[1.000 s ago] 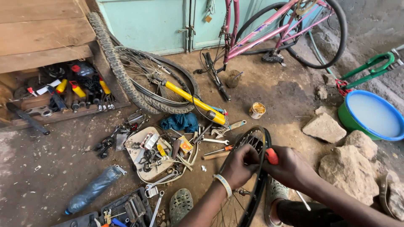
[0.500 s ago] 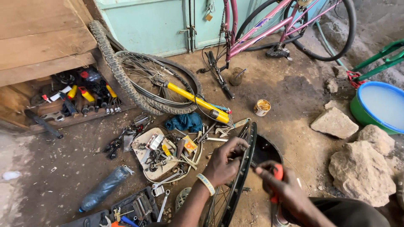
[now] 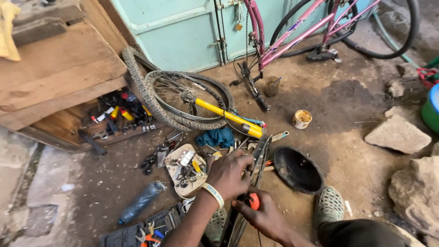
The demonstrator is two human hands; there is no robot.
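Note:
My left hand (image 3: 231,174), with a pale wristband, grips the rim of a bicycle wheel (image 3: 257,158) that stands upright and edge-on in front of me. My right hand (image 3: 263,216) is closed on a tool with an orange handle (image 3: 254,201), held against the wheel just below the left hand. A black round pan (image 3: 298,170) lies on the ground right of the wheel.
A shallow tray of small parts (image 3: 185,169), a blue rag (image 3: 217,136) and a yellow pump (image 3: 228,114) lie ahead. Leaning tyres and a spoked wheel (image 3: 183,98), a wooden tool box (image 3: 121,116), a pink bicycle (image 3: 297,36), a small tin (image 3: 302,119), rocks (image 3: 398,135).
The wheel has turned more edge-on and upright. My right hand with the orange tool has moved left and lower, close under my left hand. The view has shifted right.

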